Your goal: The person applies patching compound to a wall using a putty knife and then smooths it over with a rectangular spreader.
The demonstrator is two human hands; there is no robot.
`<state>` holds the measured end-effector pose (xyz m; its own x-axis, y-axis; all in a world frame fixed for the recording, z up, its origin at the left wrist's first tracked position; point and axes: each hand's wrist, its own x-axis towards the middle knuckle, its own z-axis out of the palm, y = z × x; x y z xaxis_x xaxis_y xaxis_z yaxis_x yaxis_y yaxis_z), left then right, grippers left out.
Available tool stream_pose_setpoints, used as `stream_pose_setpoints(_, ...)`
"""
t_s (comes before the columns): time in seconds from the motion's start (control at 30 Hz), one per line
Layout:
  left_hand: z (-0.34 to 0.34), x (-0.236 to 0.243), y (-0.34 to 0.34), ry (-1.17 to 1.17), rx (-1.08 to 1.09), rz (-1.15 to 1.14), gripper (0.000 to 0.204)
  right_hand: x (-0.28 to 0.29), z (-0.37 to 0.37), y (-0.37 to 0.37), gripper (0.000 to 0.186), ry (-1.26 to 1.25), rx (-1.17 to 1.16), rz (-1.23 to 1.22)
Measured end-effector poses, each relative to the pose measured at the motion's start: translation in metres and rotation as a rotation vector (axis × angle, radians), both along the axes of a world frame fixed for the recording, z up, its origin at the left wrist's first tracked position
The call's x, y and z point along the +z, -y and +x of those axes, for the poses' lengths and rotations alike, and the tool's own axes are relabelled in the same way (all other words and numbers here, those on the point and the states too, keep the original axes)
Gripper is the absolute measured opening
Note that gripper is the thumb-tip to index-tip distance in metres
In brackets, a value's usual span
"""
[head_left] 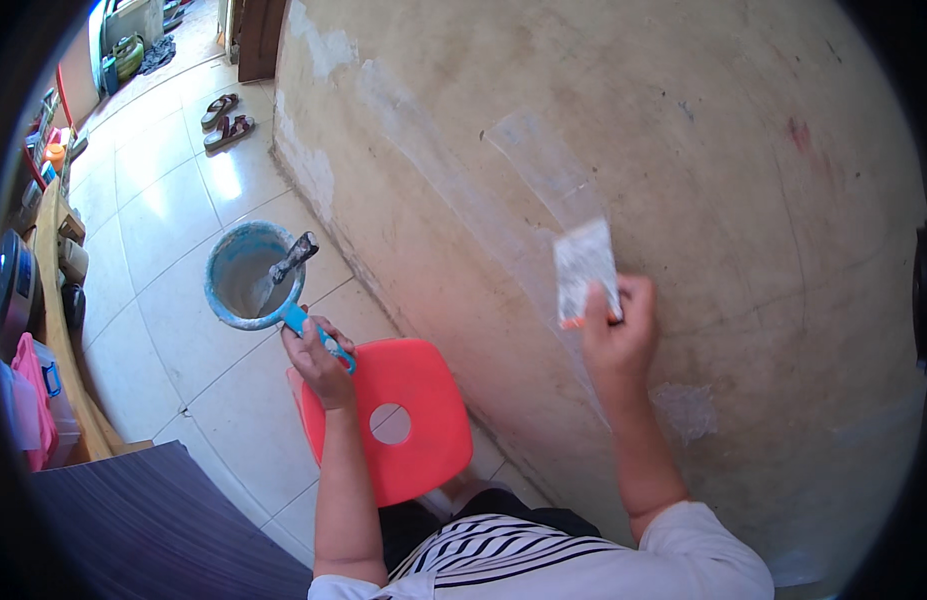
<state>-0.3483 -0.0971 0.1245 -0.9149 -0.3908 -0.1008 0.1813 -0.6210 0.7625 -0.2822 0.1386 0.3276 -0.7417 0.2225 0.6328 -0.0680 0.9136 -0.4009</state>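
Observation:
My left hand (pixel 318 355) grips the handle of a blue plastic dipper (pixel 216 292) over the floor, partly above a red stool (pixel 433 420). The dipper holds grey paste, and a dark-handled putty knife (pixel 291 258) leans inside it. My right hand (pixel 618 345) holds a flat scraper (pixel 584 256) coated in whitish paste, with an orange edge by my fingers. The scraper is on or just off the beige wall (pixel 733 200), at the lower end of a pale smeared strip (pixel 533 155); I cannot tell if it touches.
Sandals (pixel 228 130) lie on the tiled floor (pixel 148 300) beside the wall's base. Along the left stand a wooden ledge (pixel 58 300) with household items, plastic boxes (pixel 43 400) and a dark striped surface (pixel 153 510). A doorway (pixel 183 30) opens at the top left.

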Motion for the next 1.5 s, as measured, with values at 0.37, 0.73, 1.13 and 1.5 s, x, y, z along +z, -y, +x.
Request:
stream_pose_setpoints(0.37, -0.002, 0.0, -0.004, -0.019, -0.011, 0.038, 0.036, 0.01, -0.132, 0.021, 0.024, 0.058, -0.096, 0.322)
stream_pose_setpoints(0.73, -0.003, -0.007, 0.001, -0.007, -0.006, 0.05, 0.035, 0.014, -0.01, 0.005, 0.023, 0.094, -0.057, 0.071)
stream_pose_setpoints(1.13, -0.004, -0.006, -0.003, -0.019, 0.012, 0.021, 0.037, -0.116, -0.28, 0.114, 0.029, 0.332, 0.074, 0.377)
stream_pose_setpoints(1.5, -0.002, 0.0, 0.0, 0.003, 0.006, -0.084, 0.036, -0.127, -0.222, 0.073, 0.028, 0.333, -0.11, 0.365)
